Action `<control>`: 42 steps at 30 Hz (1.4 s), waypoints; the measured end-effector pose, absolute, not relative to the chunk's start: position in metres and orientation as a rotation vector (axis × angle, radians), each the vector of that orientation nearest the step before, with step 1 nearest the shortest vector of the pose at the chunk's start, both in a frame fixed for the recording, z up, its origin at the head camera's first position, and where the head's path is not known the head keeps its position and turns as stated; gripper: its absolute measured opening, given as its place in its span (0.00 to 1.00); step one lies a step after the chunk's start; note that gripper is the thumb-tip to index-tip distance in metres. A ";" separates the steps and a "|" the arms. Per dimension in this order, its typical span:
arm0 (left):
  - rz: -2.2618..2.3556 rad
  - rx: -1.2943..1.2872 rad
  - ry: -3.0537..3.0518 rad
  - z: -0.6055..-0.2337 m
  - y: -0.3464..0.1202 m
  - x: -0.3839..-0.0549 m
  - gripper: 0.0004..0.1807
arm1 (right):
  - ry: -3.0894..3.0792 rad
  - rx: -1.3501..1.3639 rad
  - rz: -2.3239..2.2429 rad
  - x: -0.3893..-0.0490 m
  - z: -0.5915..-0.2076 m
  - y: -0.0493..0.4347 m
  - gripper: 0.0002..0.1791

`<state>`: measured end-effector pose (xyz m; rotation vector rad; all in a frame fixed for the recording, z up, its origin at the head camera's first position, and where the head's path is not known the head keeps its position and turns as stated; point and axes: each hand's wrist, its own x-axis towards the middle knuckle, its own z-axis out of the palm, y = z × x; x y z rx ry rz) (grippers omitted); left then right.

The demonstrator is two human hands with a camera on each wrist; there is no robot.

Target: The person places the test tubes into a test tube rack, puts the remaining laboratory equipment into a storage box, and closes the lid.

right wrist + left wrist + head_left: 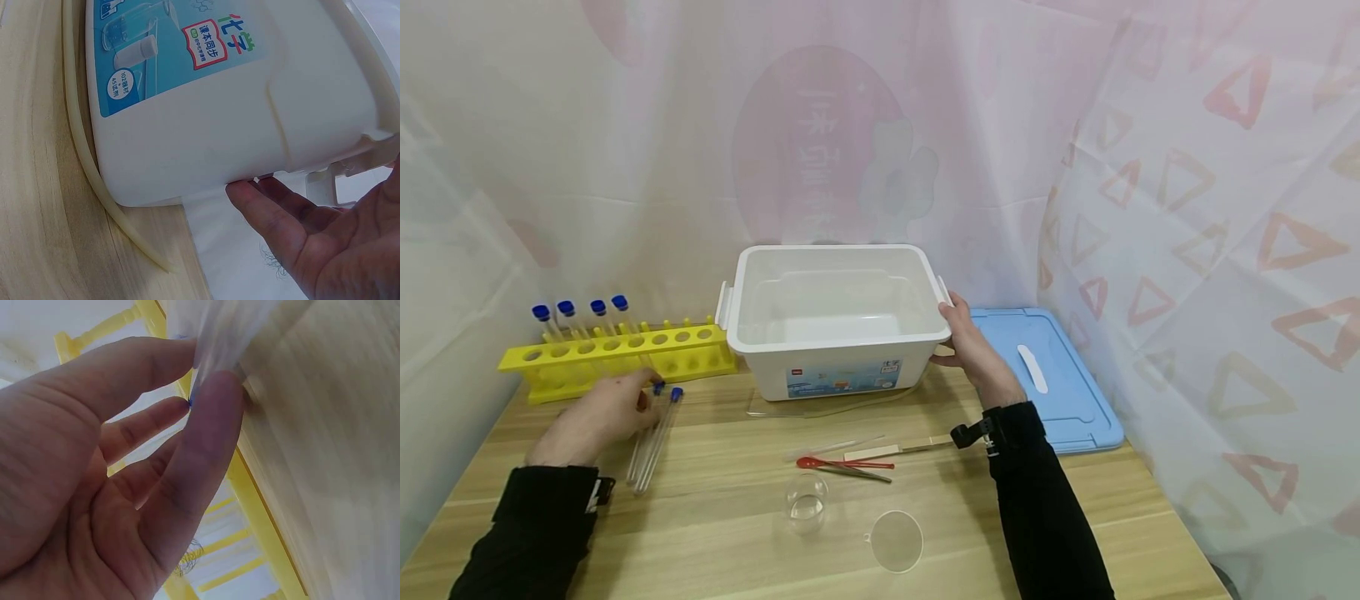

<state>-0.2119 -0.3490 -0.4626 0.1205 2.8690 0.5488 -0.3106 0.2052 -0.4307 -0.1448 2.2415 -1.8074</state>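
My left hand (597, 415) pinches a clear test tube (228, 334) between thumb and fingertip, low over the table in front of the yellow test tube rack (625, 360). Blue-capped test tubes (658, 442) lie side by side at that hand, and their exact number under the fingers is hidden. Several more with blue caps stand in the rack's left holes. At the back of the table, a white plastic box (842, 367) with a blue label stands uncovered. My right hand (976, 350) holds its right end by the handle, fingertips (247, 194) against the side wall.
A blue lid (1075, 383) lies at the right. Beige tubing (94, 175) curves along the box's base. Mid-table are a red spoon (850, 463), tweezers (865, 475), a wooden stick (872, 453) and a glass rod (831, 447). A small beaker (807, 504) and a clear round dish (896, 542) are nearer.
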 end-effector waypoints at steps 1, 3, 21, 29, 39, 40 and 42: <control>0.556 0.118 2.868 -0.462 -0.349 -0.212 0.31 | 2.240 -0.143 -1.808 -0.311 -0.431 0.205 0.46; 0.561 0.119 2.872 -0.463 -0.349 -0.211 0.31 | 2.241 -0.147 -1.805 -0.311 -0.431 0.205 0.46; 0.569 0.116 2.849 -0.457 -0.347 -0.212 0.34 | 2.226 -0.134 -1.822 -0.312 -0.430 0.205 0.47; 0.574 0.146 2.865 -0.452 -0.346 -0.213 0.38 | 2.229 -0.140 -1.825 -0.311 -0.430 0.204 0.46; 0.600 0.216 2.940 -0.440 -0.340 -0.207 0.38 | 2.219 -0.148 -1.832 -0.310 -0.429 0.205 0.47; 0.607 0.229 2.950 -0.439 -0.339 -0.207 0.38 | 2.221 -0.148 -1.832 -0.310 -0.429 0.205 0.47; 0.611 0.242 2.964 -0.437 -0.337 -0.208 0.39 | 2.222 -0.147 -1.832 -0.311 -0.430 0.206 0.46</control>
